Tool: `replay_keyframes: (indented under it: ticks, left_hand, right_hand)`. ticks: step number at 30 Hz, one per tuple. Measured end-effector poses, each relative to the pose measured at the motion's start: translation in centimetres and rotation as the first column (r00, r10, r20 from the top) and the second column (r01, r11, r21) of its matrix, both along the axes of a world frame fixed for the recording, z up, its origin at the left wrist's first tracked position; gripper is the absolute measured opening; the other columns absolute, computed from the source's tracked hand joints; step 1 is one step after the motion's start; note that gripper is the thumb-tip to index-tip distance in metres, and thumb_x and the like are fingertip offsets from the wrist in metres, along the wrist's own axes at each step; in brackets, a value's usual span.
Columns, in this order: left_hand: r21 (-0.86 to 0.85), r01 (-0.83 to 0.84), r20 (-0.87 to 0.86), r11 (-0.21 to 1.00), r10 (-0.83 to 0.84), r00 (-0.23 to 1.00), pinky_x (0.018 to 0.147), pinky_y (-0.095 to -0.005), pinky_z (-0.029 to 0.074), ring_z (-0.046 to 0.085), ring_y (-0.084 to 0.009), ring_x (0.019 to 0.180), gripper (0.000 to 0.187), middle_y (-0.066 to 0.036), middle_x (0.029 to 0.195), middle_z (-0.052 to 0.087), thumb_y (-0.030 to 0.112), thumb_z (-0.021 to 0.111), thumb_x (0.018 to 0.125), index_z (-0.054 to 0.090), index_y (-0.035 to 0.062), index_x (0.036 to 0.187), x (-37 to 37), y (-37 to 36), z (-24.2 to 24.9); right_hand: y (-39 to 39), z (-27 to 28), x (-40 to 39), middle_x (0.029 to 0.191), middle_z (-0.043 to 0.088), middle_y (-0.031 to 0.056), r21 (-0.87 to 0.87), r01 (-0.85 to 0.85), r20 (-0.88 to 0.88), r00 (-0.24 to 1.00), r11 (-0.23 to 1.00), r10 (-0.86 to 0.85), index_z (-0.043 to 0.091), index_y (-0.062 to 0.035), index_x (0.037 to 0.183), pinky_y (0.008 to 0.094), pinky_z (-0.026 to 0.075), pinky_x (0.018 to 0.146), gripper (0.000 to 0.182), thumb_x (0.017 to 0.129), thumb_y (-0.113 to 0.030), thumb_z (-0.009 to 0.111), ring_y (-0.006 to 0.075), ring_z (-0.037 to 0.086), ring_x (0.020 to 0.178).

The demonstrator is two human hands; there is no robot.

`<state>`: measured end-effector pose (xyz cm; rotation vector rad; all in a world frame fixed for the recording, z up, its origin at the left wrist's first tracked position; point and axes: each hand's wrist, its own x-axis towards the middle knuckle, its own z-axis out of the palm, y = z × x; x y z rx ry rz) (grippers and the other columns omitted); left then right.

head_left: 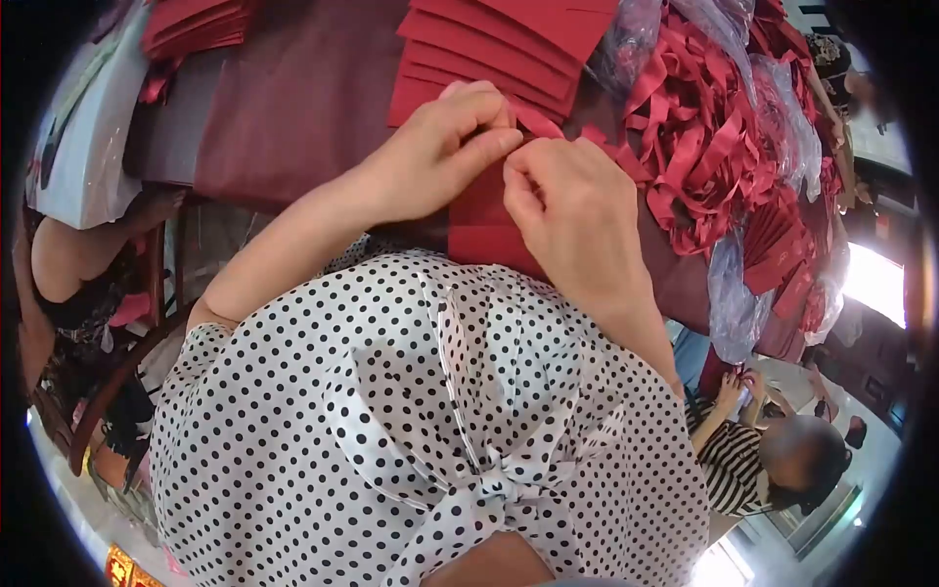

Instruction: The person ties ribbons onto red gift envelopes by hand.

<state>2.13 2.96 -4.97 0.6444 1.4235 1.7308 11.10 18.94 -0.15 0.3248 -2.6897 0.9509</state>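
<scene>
My left hand (445, 147) is closed in a pinch, thumb and forefinger meeting near its tip. My right hand (582, 201) is closed beside it, fingertips almost touching the left thumb. Both pinch a red ribbon (537, 121), a strip of which shows just above the fingers; the gripped part is mostly hidden. Below the hands, a flat red paper piece (479, 220) lies at the table's front edge, partly covered by my right hand. Just beyond, a fanned stack of red paper pieces (489, 49) lies on the table.
A large heap of red ribbons (699, 127) lies at right, among clear plastic bags (734, 303). More red pieces (778, 240) are fanned there. The table has a dark red cover (303, 98). At left are another red stack (196, 24) and a white box (93, 147). People sit on both sides.
</scene>
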Motion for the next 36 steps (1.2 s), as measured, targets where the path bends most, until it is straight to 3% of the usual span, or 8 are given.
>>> replay_keyframes:
  ticks: [2,6,9,14,16,19,31,36]
  left_hand:
    - [0.069,-0.217,-0.642,0.974,0.210,0.737,0.077,-0.0284,0.038,0.046,-0.0168,0.082,0.013,-0.003,0.081,0.051,0.011,0.057,0.091,0.052,0.0029,0.083,0.5,0.5,-0.9]
    - [0.183,-0.384,-0.799,0.905,0.364,0.478,0.082,-0.0327,0.037,0.046,-0.0246,0.084,0.009,-0.009,0.083,0.051,0.008,0.057,0.089,0.052,0.0008,0.085,1.5,0.9,0.5]
    - [0.076,-0.359,-0.672,0.930,0.314,0.671,0.083,-0.0329,0.037,0.047,-0.0240,0.085,0.010,-0.009,0.084,0.052,0.008,0.056,0.090,0.052,0.0004,0.086,1.8,0.0,0.1]
    - [-0.041,-0.202,-0.334,0.978,0.178,0.926,0.085,-0.0253,0.037,0.047,-0.0106,0.093,0.018,-0.004,0.102,0.057,0.012,0.050,0.096,0.050,0.0024,0.082,1.0,-1.7,-0.2]
    - [-0.016,-0.163,-0.261,0.987,0.153,0.953,0.085,-0.0225,0.036,0.046,-0.0070,0.093,0.016,-0.002,0.106,0.057,0.013,0.050,0.097,0.053,0.0012,0.086,0.9,-2.1,-0.6]
    - [-0.011,-0.148,-0.203,0.989,0.143,0.969,0.086,-0.0222,0.036,0.046,-0.0068,0.093,0.015,-0.002,0.108,0.057,0.013,0.051,0.096,0.056,0.0001,0.090,0.6,-2.2,-0.3]
    - [0.029,-0.135,-0.064,0.990,0.137,0.989,0.087,-0.0207,0.036,0.046,-0.0065,0.095,0.010,-0.002,0.109,0.055,0.011,0.055,0.093,0.057,0.0019,0.089,0.8,-2.1,-0.2]
    - [0.016,-0.061,-0.198,0.998,0.063,0.978,0.088,-0.0225,0.037,0.048,-0.0096,0.098,0.007,-0.003,0.107,0.054,0.006,0.059,0.089,0.054,0.0018,0.090,0.6,-2.2,-0.6]
  right_hand:
    - [-0.5,0.8,-0.1,0.066,0.058,0.0087,0.145,-0.006,-0.051,0.999,0.989,0.013,0.060,-0.0013,0.077,0.0325,0.046,0.055,0.008,0.075,-0.004,0.068,0.0224,0.057,0.059]
    - [-0.8,0.7,-0.1,0.068,0.057,0.0114,0.231,-0.011,-0.090,0.995,0.973,0.032,0.057,-0.0020,0.080,0.0376,0.047,0.059,0.010,0.075,-0.005,0.065,0.0293,0.057,0.065]
    - [0.1,0.1,-0.5,0.066,0.060,0.0111,-0.222,0.034,0.226,0.974,0.974,0.018,0.059,-0.0019,0.081,0.0361,0.049,0.057,0.007,0.078,-0.005,0.064,0.0276,0.061,0.062]
    - [0.0,-1.5,-0.2,0.065,0.061,0.0114,-0.151,0.037,0.120,0.993,0.988,-0.019,0.059,-0.0017,0.078,0.0345,0.049,0.055,0.007,0.077,-0.004,0.066,0.0257,0.063,0.059]
    - [0.2,-1.8,-0.1,0.064,0.061,0.0006,-0.127,0.020,0.093,0.996,0.992,-0.008,0.063,0.0015,0.083,0.0194,0.043,0.052,0.007,0.083,-0.005,0.066,0.0027,0.052,0.056]
    - [-0.3,-1.6,-0.1,0.068,0.062,0.0128,-0.232,0.089,0.147,0.988,0.969,-0.055,0.060,-0.0006,0.080,0.0345,0.049,0.055,0.007,0.078,-0.003,0.066,0.0257,0.063,0.061]
    - [-0.4,-2.3,-0.4,0.070,0.057,0.0088,0.128,-0.080,-0.268,0.957,0.989,0.112,0.054,-0.0037,0.076,0.0369,0.046,0.060,0.012,0.074,-0.001,0.066,0.0279,0.055,0.066]
    - [-0.2,-2.4,0.0,0.072,0.057,0.0101,-0.143,-0.053,-0.036,0.998,0.988,0.048,0.055,-0.0035,0.078,0.0380,0.046,0.063,0.013,0.074,-0.002,0.067,0.0286,0.056,0.069]
